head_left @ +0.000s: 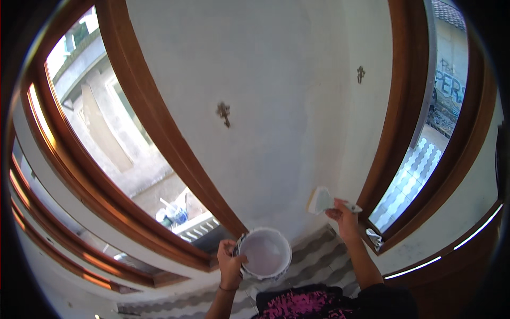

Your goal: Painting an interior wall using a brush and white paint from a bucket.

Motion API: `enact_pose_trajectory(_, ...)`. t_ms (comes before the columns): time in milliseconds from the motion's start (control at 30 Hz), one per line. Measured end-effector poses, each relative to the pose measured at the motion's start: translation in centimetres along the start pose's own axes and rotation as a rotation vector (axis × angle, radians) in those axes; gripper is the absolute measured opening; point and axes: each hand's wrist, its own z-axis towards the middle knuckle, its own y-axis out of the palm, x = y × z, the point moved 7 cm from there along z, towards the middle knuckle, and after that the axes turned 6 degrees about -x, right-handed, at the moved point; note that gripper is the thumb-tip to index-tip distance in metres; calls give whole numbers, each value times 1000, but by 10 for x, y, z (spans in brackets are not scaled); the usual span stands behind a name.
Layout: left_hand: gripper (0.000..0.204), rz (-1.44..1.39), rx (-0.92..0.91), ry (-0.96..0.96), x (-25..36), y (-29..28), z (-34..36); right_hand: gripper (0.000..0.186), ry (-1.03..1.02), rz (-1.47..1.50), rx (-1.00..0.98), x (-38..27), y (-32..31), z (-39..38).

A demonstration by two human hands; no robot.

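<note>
Writing: dark painted lettering on the outdoor wall, seen through the right window; part cut by the frame. Pink print on the black shirt at the lower edge, too blotchy to read as letters.

Left grip: forearm up from lower edge, dark band on wrist. Pinching the left side of the white tub, thumb over the rim, fingers outside. Tub low centre, mouth facing the camera, inside pale; its underside is hidden, can't tell if anything supports it.

Right grip: forearm angled up and left from a dark sleeve. Fingers closed around the handle of the wide white brush. Brush right of and above the tub, well apart from it; handle end sticks out right, bristles point left. Can't tell if bristles touch the pale wall.

Wall has two small cross-shaped dark marks, wood frames either side. Grey-white patterned floor tiles below.
</note>
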Motion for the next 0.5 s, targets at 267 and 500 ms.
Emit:
enact_pose_trajectory(267, 50, 82, -17, 43, 5, 21, 1, 17, -35, -347, -404, -83, 99, -61)
enact_pose_trajectory(500, 49, 115, 21, 1, -2, 31, -25, 14, 12, -773, -710, -13, 157, -105)
